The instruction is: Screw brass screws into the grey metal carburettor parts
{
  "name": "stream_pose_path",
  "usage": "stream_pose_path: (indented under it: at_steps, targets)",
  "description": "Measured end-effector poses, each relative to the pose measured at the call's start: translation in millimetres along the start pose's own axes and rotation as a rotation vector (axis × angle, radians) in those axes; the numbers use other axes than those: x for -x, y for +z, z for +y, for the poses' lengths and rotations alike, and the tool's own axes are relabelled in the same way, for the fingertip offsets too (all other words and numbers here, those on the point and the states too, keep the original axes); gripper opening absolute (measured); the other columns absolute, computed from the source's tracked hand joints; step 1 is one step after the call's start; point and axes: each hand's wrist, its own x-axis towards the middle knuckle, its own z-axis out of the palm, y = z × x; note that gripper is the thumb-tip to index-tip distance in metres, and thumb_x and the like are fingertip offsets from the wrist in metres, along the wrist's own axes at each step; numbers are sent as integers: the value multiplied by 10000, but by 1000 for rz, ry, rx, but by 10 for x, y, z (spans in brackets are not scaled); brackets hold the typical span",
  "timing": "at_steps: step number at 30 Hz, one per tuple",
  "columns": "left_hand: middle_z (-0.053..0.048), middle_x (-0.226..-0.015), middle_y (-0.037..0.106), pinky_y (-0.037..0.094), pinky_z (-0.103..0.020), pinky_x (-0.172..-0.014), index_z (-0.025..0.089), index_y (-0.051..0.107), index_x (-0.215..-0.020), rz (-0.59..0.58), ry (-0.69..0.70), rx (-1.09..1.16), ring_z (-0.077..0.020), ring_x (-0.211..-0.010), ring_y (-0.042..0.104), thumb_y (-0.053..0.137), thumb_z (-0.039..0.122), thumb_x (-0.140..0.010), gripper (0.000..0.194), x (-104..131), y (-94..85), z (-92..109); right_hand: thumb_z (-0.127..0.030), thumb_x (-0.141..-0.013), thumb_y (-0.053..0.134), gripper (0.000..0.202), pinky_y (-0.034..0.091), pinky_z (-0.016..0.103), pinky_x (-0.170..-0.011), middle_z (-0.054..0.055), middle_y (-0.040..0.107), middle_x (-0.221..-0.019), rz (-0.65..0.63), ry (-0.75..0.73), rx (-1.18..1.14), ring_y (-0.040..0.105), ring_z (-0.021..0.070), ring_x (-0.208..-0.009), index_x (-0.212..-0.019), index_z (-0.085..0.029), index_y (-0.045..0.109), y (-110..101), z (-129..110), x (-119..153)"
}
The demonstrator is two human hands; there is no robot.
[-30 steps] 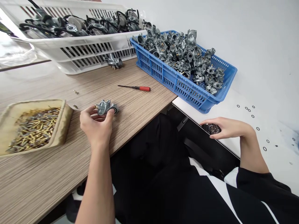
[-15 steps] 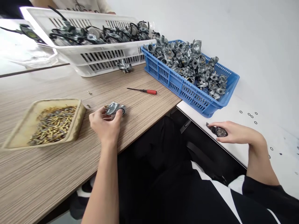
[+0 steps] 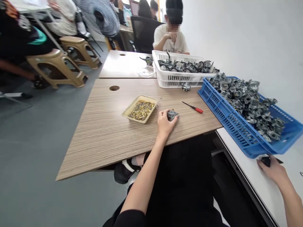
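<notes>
My left hand rests on the wood-grain table with its fingers around a small grey metal carburetor. Left of it stands a cream tray with many brass-coloured screw-like pieces. A screwdriver with a red handle lies to the right of the carburetor. Over the white surface at the far right, my right hand is closed on a black wristwatch, its strap sticking out past the fingers. The hand is just below the near corner of a blue basket heaped with carburetors.
A white basket of carburetors with black hoses stands at the back, one loose carburetor before it. A person sits behind it. A fan and stools stand on the left. The white wall bounds the right.
The view has swung left and up, bringing in the floor, fan and seated person. My right hand with the wristwatch is now nearer the blue basket. My left hand still holds the carburetor.
</notes>
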Motion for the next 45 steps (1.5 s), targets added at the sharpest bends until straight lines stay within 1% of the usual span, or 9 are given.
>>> stream_pose_path:
  at_steps: [5, 12, 17, 23, 27, 31, 35, 40, 45]
  targets:
    - [-103, -1195, 592, 502, -410, -1030, 217, 591, -1265, -10, -12, -10, -280, -1132, 627, 753, 427, -840, 501, -6, -2, 7, -726, -875, 304, 770, 561, 563, -736, 286, 723, -983, 123, -71, 256, 713, 477, -839, -1155, -118, 685, -154, -257, 233]
    - [-106, -1215, 603, 493, -415, -1030, 210, 574, -1288, -39, -24, -28, -286, -1165, 611, 767, 440, -830, 548, -16, -55, 57, -677, -865, 452, 488, 580, 465, -688, 128, 762, -832, 39, -230, -84, 743, 359, -769, -840, -261, 707, -264, -1046, 300]
    - [-110, -1244, 610, 474, -418, -1049, 215, 561, -1315, -91, -4, -67, -293, -1191, 587, 781, 432, -814, 588, -4, -108, 100, -677, -845, 565, 455, 600, 391, -811, 58, 769, -891, -83, -471, -497, 749, 279, -838, -988, -279, 733, -167, -2077, 289]
    - [-143, -1281, 609, 473, -470, -1056, 207, 524, -1384, -132, 54, -116, -339, -1222, 570, 810, 507, -776, 736, 1, -126, 108, -646, -865, 587, 602, 614, 442, -861, 171, 635, -1289, -188, -744, -932, 699, 304, -1073, -1285, -214, 603, 149, -3577, -46]
    - [-166, -1349, 590, 481, -491, -1063, 208, 453, -1469, -174, 58, -177, -352, -1252, 568, 798, 435, -785, 799, 51, -93, 117, -664, -850, 589, 693, 583, 489, -925, 200, 591, -1339, -208, -831, -1012, 656, 326, -1160, -1347, -182, 550, 414, -4181, -271]
    - [-190, -1492, 500, 457, -519, -1112, 209, 357, -1540, -232, 165, -229, -375, -1360, 498, 841, 467, -728, 979, 96, -233, 134, -616, -894, 561, 561, 480, 516, -1077, 160, 674, -1252, -177, -901, -1051, 635, 314, -1192, -1248, -182, 603, 567, -4334, -388]
    - [-142, -1462, 544, 413, -454, -1171, 216, 512, -1423, -177, 314, -322, -301, -1373, 498, 675, 376, -912, 560, -186, -742, 87, -604, -916, 551, 560, 538, 454, -944, 156, 700, -1227, -184, -902, -1036, 667, 296, -1082, -1256, -165, 627, 570, -4281, -400]
    - [-108, -1169, 694, 514, -398, -1009, 203, 709, -1134, -206, 108, -600, -274, -1105, 661, 550, 193, -947, 245, -823, -1383, -213, -617, -912, 552, 571, 532, 362, -664, 162, 696, -1197, -209, -888, -1039, 671, 263, -910, -1239, -163, 663, 525, -4241, -464]
    - [-60, -1049, 742, 527, -286, -912, 222, 756, -1012, -395, 33, -668, -220, -997, 697, 576, 92, -854, 273, -969, -1545, -519, -617, -920, 547, 547, 561, 357, -690, 165, 678, -1230, -269, -866, -1131, 689, 287, -1033, -1230, -180, 660, 561, -4225, -574]
